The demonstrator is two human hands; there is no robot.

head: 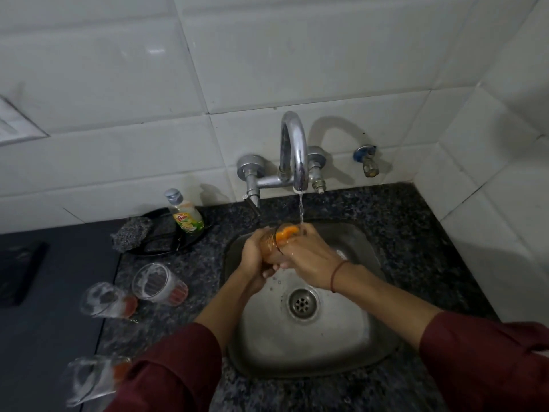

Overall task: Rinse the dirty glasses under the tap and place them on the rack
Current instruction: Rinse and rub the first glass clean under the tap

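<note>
Centre frame, the glass [280, 235] is held under the tap [294, 150] stream, above the sink [341, 346], gripped round its body by the left hand [255, 258] and clasped at the rim by the right hand [312, 260]. The mouth is best turned into the water.

One view only: head cam, wide-angle, worn by the person, so no 2nd view to overlap. Looks fwd & steeply down over the sink [350, 337], close in. Forearms enter from bottom edge, left sleeve [166, 373] & right sleeve [487, 361] cut off at the corners. Frame centre sits approx on left hand [255, 251] & right hand [309, 257], both gripping a glass [277, 239] under the tap [294, 153]. Top half is tiled wall [267, 55] facing the cam; tile lines bow toward the edges. Left side takes in the counter [416, 233] w/ three other glasses [159, 282], [108, 300], [92, 379], lowest one blurred
</note>
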